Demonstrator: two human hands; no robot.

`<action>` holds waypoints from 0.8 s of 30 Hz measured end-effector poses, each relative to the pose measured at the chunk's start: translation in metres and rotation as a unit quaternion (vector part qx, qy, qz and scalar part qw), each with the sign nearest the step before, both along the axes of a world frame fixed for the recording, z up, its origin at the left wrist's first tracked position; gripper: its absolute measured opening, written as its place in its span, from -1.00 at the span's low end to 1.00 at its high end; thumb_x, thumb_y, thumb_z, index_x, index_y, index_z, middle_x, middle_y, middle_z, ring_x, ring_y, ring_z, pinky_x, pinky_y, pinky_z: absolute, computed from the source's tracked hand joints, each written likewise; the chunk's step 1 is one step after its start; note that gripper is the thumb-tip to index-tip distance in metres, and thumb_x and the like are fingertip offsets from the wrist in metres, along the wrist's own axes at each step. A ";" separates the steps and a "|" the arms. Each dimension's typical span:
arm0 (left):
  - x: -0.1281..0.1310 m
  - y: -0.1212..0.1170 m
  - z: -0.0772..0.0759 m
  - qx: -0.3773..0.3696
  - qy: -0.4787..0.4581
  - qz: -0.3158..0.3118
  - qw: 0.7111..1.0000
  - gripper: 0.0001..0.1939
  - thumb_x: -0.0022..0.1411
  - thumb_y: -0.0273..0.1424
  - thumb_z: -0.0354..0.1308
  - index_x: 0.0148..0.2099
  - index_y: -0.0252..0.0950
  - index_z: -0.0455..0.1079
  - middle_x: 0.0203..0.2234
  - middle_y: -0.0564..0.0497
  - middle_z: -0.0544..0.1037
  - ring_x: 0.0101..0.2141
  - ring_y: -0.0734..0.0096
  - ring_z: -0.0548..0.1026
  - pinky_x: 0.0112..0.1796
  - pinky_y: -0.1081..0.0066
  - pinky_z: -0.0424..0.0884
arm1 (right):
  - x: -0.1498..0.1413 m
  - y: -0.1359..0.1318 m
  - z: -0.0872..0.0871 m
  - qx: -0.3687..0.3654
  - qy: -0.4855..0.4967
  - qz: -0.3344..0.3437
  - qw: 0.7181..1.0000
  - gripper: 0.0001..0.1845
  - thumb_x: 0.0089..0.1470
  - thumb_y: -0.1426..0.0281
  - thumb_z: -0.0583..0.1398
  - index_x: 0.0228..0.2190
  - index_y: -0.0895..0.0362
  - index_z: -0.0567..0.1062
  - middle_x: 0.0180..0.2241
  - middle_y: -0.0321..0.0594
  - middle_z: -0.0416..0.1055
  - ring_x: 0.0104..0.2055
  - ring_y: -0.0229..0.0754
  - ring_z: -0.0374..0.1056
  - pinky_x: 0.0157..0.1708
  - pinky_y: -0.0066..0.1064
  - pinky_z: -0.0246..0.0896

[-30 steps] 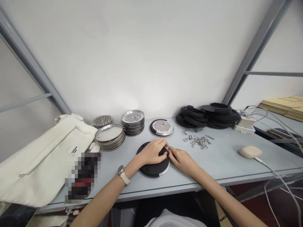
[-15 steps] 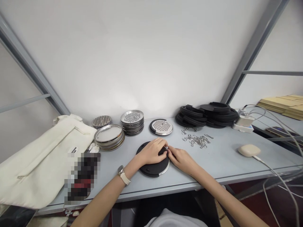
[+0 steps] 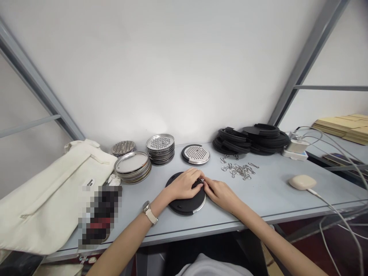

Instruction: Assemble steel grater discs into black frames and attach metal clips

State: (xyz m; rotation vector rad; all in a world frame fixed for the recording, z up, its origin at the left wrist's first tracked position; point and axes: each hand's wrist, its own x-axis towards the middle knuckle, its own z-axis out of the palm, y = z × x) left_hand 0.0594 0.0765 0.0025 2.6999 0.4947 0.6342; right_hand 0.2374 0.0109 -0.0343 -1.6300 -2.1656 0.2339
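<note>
A round black disc [image 3: 185, 203] with a silver rim showing at its lower right lies flat on the table in front of me. My left hand [image 3: 185, 184] rests over its top, thumb and fingers closed at a small shiny metal clip [image 3: 201, 180] by the disc's right edge. From the right, my right hand [image 3: 218, 193] pinches at the same clip; fingertips partly hide it. Loose metal wire clips [image 3: 238, 171] lie in a heap beyond my right hand. Behind the disc is a round grater [image 3: 197, 153] with a black edge on its left.
Stacked round metal plates [image 3: 132, 163] and a stack of grater discs [image 3: 160, 143] stand at back left, beside a cream bag [image 3: 57, 195]. Black round holders [image 3: 266, 138] are piled at back right. A beige corded device [image 3: 302, 182] and a white plug adapter [image 3: 296, 149] sit on the right.
Both hands stay at the disc's right edge, with only slight finger movement around the metal clip. The disc and the other things have not visibly moved.
</note>
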 end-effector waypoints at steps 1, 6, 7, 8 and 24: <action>0.000 0.000 0.000 -0.006 -0.002 0.001 1.000 -0.83 0.20 -0.52 0.03 -0.13 -0.28 0.22 -0.23 -0.05 0.40 -0.19 0.28 0.37 -0.11 0.29 0.33 | 0.000 0.000 0.000 0.000 0.001 0.003 1.000 -0.64 0.27 0.33 -0.13 -0.09 0.16 0.37 -0.34 -0.12 0.53 -0.37 -0.12 0.45 -0.40 -0.40 0.08; 0.000 0.001 -0.001 -0.053 -0.014 0.008 0.998 -0.81 0.17 -0.52 0.05 -0.13 -0.27 0.23 -0.23 -0.02 0.42 -0.28 0.36 0.39 -0.16 0.32 0.35 | 0.000 0.000 0.002 -0.005 -0.004 0.007 1.000 -0.68 0.28 0.32 -0.14 -0.21 0.14 0.36 -0.43 -0.19 0.49 -0.42 -0.15 0.41 -0.44 -0.42 0.02; 0.000 0.001 -0.001 -0.059 -0.017 0.008 0.998 -0.80 0.17 -0.52 0.06 -0.13 -0.27 0.23 -0.24 -0.02 0.42 -0.29 0.37 0.39 -0.18 0.33 0.36 | 0.000 0.000 0.002 -0.005 -0.005 0.006 1.000 -0.69 0.28 0.33 -0.14 -0.23 0.13 0.36 -0.44 -0.19 0.48 -0.43 -0.16 0.41 -0.44 -0.42 0.01; 0.000 0.001 -0.001 -0.064 -0.019 0.008 0.998 -0.80 0.17 -0.52 0.06 -0.13 -0.27 0.23 -0.24 -0.01 0.42 -0.30 0.38 0.39 -0.19 0.34 0.36 | 0.000 0.000 0.002 -0.005 -0.006 0.005 1.000 -0.69 0.28 0.33 -0.14 -0.25 0.13 0.35 -0.44 -0.20 0.48 -0.44 -0.16 0.40 -0.45 -0.42 0.00; 0.001 0.003 -0.003 -0.114 -0.051 -0.013 0.992 -0.78 0.17 -0.54 0.07 -0.11 -0.28 0.25 -0.20 0.00 0.44 -0.23 0.40 0.44 -0.22 0.43 0.46 | -0.002 -0.002 0.000 0.007 0.031 -0.007 0.999 -0.79 0.26 0.32 -0.10 -0.39 0.08 0.23 -0.53 -0.27 0.39 -0.52 -0.19 0.32 -0.51 -0.44 -0.07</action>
